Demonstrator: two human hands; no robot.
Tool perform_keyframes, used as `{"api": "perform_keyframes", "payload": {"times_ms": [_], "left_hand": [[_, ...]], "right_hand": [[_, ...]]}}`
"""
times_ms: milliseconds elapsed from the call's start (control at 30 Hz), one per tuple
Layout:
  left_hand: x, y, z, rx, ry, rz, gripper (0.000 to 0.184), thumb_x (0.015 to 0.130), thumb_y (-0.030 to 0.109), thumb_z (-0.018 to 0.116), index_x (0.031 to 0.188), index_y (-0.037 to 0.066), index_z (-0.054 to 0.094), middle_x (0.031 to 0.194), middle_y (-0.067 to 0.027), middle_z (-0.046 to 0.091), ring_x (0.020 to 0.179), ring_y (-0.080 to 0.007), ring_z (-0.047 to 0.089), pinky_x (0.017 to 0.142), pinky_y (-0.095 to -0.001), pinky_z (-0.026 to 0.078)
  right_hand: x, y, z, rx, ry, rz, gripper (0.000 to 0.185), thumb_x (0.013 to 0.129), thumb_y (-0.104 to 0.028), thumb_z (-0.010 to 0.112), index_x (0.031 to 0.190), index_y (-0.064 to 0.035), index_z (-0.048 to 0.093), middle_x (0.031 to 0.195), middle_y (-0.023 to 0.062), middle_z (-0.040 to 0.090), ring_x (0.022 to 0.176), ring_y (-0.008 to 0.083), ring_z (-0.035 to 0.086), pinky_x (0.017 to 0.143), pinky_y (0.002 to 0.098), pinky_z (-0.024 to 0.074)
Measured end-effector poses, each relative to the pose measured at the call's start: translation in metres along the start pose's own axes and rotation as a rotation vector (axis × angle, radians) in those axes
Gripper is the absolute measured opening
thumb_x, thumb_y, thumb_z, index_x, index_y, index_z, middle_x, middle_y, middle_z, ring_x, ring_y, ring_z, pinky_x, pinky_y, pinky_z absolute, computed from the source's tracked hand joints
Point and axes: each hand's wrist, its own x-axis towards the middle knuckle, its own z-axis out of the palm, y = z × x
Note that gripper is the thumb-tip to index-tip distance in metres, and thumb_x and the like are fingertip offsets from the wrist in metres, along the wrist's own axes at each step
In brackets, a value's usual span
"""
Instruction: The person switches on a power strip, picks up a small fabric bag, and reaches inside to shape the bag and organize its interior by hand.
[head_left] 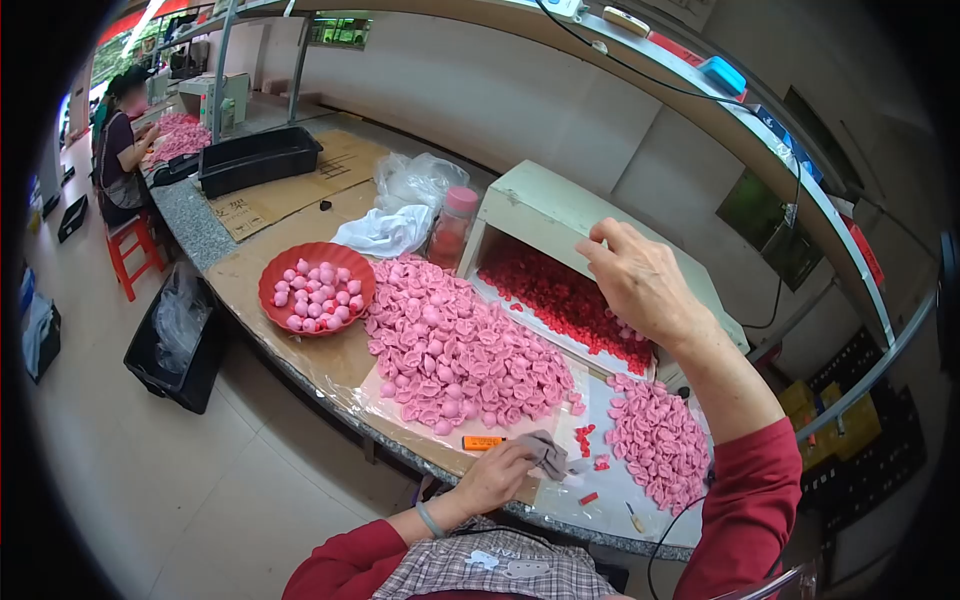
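My left hand (494, 474) rests at the front of the table, its fingers closed on a crumpled grey cloth (546, 453). An orange box-shaped piece (483, 443) lies just beyond those fingers. My right hand (640, 278) is raised before the pale green metal box (545, 205), its fingers curled together; whatever they hold, if anything, is hidden. Small red pieces (555, 298) fill the open front of that box. A large heap of pink cup-shaped pieces (465, 350) spreads to the left, and a smaller pink heap (655, 440) lies on the right.
A red bowl (268, 300) of pink balls stands left of the large heap. Behind are a pink-lidded jar (460, 203), plastic bags (408, 180) and a black tray (255, 172). A shelf (690, 90) runs overhead. A co-worker (120, 150) sits far left.
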Motion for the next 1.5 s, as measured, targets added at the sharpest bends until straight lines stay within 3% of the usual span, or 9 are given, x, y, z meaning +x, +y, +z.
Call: {"api": "perform_keyframes", "payload": {"times_ms": [567, 900, 1000, 1067, 1100, 1200, 1300, 1333, 1500], "left_hand": [[0.002, 0.008, -0.001, 0.079, 0.005, 0.034, 0.025, 0.082, 0.000, 0.072, 0.107, 0.001, 0.070, 0.120, -0.0132, 0.065, 0.111, -0.0355, 0.063, 0.095, -0.0445, 0.053], [0.003, 0.004, -0.001, -0.090, -0.172, -0.018, 0.032, 0.088, 0.007, 0.073, 0.119, 0.005, 0.068, 0.134, -0.0166, 0.060, 0.125, -0.0389, 0.057, 0.104, -0.0496, 0.047], [0.001, -0.006, 0.001, -0.137, -0.204, -0.029, 0.034, 0.088, 0.010, 0.075, 0.121, 0.007, 0.067, 0.138, -0.0154, 0.059, 0.128, -0.0374, 0.055, 0.103, -0.0479, 0.047], [-0.021, -0.025, 0.019, -0.133, -0.196, 0.034, 0.037, 0.090, 0.016, 0.076, 0.125, 0.010, 0.068, 0.142, -0.0125, 0.058, 0.131, -0.0338, 0.053, 0.102, -0.0461, 0.047], [-0.033, -0.038, 0.030, -0.134, -0.217, 0.031, 0.038, 0.090, 0.018, 0.076, 0.127, 0.011, 0.068, 0.143, -0.0112, 0.059, 0.131, -0.0328, 0.054, 0.103, -0.0461, 0.047], [-0.046, -0.040, 0.039, -0.179, -0.258, -0.024, 0.045, 0.093, 0.025, 0.072, 0.136, 0.015, 0.067, 0.144, -0.0054, 0.060, 0.131, -0.0283, 0.054, 0.105, -0.0438, 0.044], [-0.069, -0.054, 0.063, -0.230, -0.180, 0.018, 0.046, 0.090, 0.021, 0.072, 0.136, 0.017, 0.069, 0.144, -0.0029, 0.061, 0.124, -0.0259, 0.058, 0.101, -0.0376, 0.048], [-0.083, -0.069, 0.078, -0.254, -0.203, 0.101, 0.042, 0.092, 0.022, 0.069, 0.134, 0.016, 0.071, 0.141, -0.0041, 0.063, 0.120, -0.0240, 0.060, 0.100, -0.0374, 0.049], [-0.070, -0.070, 0.080, -0.360, -0.290, 0.001, 0.043, 0.092, 0.022, 0.069, 0.134, 0.015, 0.069, 0.141, -0.0053, 0.063, 0.120, -0.0250, 0.060, 0.100, -0.0381, 0.049]], "right_hand": [[-0.074, -0.006, -0.041, 0.003, 0.007, -0.010, 0.014, 0.089, -0.002, 0.065, 0.102, -0.0027, 0.068, 0.104, 0.0111, 0.065, 0.095, 0.0301, 0.068, 0.074, 0.0437, 0.0577], [0.022, 0.058, -0.019, -0.049, 0.302, -0.224, 0.013, 0.085, 0.000, 0.065, 0.098, -0.0027, 0.066, 0.098, 0.0100, 0.063, 0.090, 0.0258, 0.068, 0.071, 0.0378, 0.0588], [0.071, 0.090, -0.027, -0.116, 0.525, -0.302, 0.012, 0.084, 0.000, 0.065, 0.094, -0.0061, 0.065, 0.092, 0.0076, 0.063, 0.083, 0.0262, 0.068, 0.066, 0.0370, 0.0582], [0.102, 0.112, -0.043, -0.100, 0.613, -0.282, 0.012, 0.086, -0.002, 0.067, 0.096, -0.0066, 0.065, 0.092, 0.0078, 0.065, 0.082, 0.0302, 0.069, 0.067, 0.0405, 0.0579], [0.117, 0.134, -0.056, -0.193, 0.617, -0.320, 0.020, 0.090, 0.005, 0.068, 0.107, -0.0035, 0.073, 0.100, 0.0114, 0.071, 0.084, 0.0251, 0.073, 0.070, 0.0353, 0.0582], [0.154, 0.156, -0.085, 0.129, 0.585, -0.066, 0.017, 0.093, 0.000, 0.065, 0.107, 0.0013, 0.074, 0.096, 0.0148, 0.073, 0.082, 0.0235, 0.072, 0.074, 0.0354, 0.0571], [0.190, 0.180, -0.111, 0.121, 0.549, -0.005, 0.018, 0.094, -0.002, 0.060, 0.100, 0.0088, 0.073, 0.088, 0.0204, 0.074, 0.077, 0.0242, 0.070, 0.072, 0.0362, 0.0554], [0.211, 0.210, -0.114, 0.066, 0.538, 0.014, 0.019, 0.094, -0.003, 0.060, 0.101, 0.0086, 0.073, 0.088, 0.0209, 0.074, 0.077, 0.0247, 0.070, 0.072, 0.0367, 0.0557], [0.293, 0.286, -0.128, -0.028, 0.340, 0.214, 0.025, 0.088, -0.010, 0.062, 0.103, 0.0038, 0.077, 0.092, 0.0236, 0.076, 0.087, 0.0315, 0.075, 0.081, 0.0403, 0.0581]]}}
